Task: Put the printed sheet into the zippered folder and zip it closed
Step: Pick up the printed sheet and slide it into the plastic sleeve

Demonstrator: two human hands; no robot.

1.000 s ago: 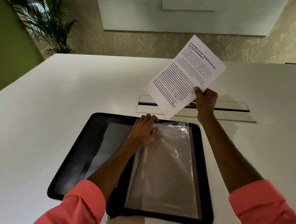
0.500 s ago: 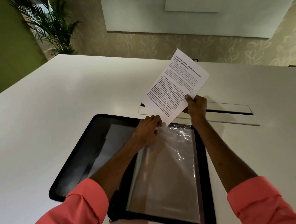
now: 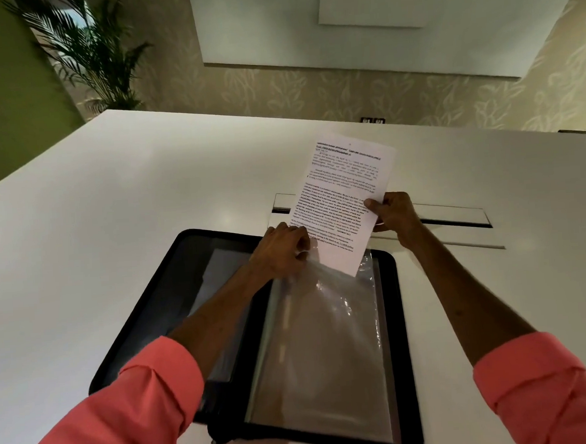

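The right hand (image 3: 392, 217) pinches the printed sheet (image 3: 343, 201), long axis pointing down into the clear sleeve (image 3: 326, 340) mouth, which the left hand (image 3: 281, 250) grips open inside the zippered folder (image 3: 405, 318).

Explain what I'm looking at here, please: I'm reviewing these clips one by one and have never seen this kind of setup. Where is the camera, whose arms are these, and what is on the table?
There is no machine here. The one picture comes from a wide-angle camera worn on a person's head, looking forward and down, so the two arms in coral sleeves are the wearer's own. On the white table lies a black zippered folder, opened flat, with a clear plastic sleeve on its right half. The right hand pinches a printed sheet by its side edge, the sheet's lower corner meeting the sleeve's top. The left hand rests at the sleeve's top edge, apparently holding it open. Behind the folder a long cable slot is set into the table. A potted palm stands in the far corner.
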